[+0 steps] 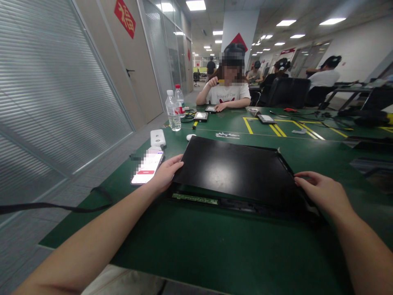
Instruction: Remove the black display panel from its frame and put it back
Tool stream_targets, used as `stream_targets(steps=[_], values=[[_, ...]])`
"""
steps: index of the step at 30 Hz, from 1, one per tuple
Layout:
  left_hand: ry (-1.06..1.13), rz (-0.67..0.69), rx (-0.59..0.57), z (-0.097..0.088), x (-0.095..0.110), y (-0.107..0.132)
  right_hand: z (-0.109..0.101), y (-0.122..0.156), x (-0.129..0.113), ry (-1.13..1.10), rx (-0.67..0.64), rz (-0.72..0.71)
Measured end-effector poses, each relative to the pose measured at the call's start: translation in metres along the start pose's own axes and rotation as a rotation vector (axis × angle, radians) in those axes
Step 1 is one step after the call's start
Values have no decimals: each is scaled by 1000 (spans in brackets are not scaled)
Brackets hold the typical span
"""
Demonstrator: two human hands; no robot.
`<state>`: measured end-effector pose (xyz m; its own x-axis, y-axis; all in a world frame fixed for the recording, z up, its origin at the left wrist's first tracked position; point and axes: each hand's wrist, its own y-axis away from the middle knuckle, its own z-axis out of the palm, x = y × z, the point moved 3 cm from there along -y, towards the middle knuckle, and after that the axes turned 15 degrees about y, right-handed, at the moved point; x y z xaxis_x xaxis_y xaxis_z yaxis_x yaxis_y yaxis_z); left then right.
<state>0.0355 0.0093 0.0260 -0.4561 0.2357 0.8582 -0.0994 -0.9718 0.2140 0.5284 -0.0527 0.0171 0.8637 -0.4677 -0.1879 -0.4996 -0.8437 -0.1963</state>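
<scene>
A large flat black panel (233, 168), like a monitor's back cover, lies on the green table mat (190, 246), its near edge raised over a green circuit strip (195, 199). My left hand (166, 174) grips the panel's left edge, fingers curled over the corner. My right hand (321, 192) holds the right edge, with its fingers bent against the side.
A phone (147, 167) with a lit screen lies left of the panel, a white power bank (157, 137) behind it. Two water bottles (173, 110) stand further back. A person (229, 88) sits across the table with small devices; others sit beyond. A black cable (61, 206) hangs off the left edge.
</scene>
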Motion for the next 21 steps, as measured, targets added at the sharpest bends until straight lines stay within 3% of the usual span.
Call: stream_targets(steps=[21], values=[[-14, 34, 55, 0, 2, 1, 7, -4, 7, -6, -18, 20]])
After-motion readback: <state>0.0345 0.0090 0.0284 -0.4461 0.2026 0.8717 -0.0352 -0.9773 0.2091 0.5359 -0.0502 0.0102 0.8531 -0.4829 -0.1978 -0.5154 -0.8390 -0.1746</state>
